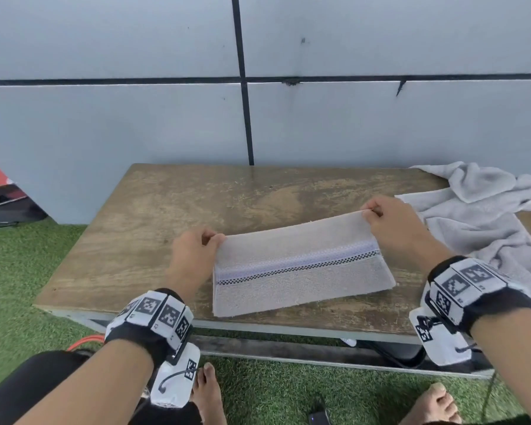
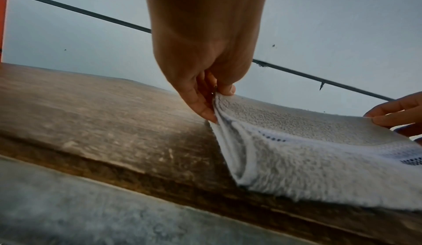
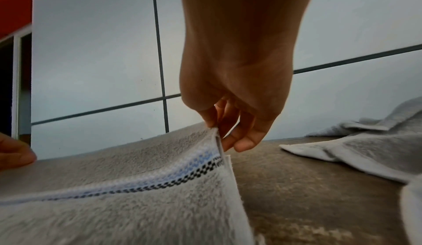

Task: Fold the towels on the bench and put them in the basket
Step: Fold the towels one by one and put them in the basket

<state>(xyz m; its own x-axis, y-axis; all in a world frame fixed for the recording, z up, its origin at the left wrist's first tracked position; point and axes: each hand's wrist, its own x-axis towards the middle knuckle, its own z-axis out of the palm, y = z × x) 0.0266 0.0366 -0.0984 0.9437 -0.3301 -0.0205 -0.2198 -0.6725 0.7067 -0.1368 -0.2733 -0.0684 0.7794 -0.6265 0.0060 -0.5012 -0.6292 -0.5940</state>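
A pale grey towel (image 1: 301, 265) with a blue band and a black checked stripe lies folded on the wooden bench (image 1: 154, 216), its near edge close to the bench front. My left hand (image 1: 196, 243) pinches the towel's far left corner (image 2: 219, 101) between thumb and fingers. My right hand (image 1: 387, 219) pinches the far right corner (image 3: 214, 130), lifted a little off the bench. The far edge of the towel (image 3: 137, 162) hangs raised between both hands. No basket is in view.
A crumpled grey towel (image 1: 485, 216) lies heaped at the bench's right end, also seen as grey cloth (image 3: 356, 144) to the right of my hand. A grey panelled wall (image 1: 135, 118) stands behind the bench. Green turf (image 1: 28, 259) surrounds it.
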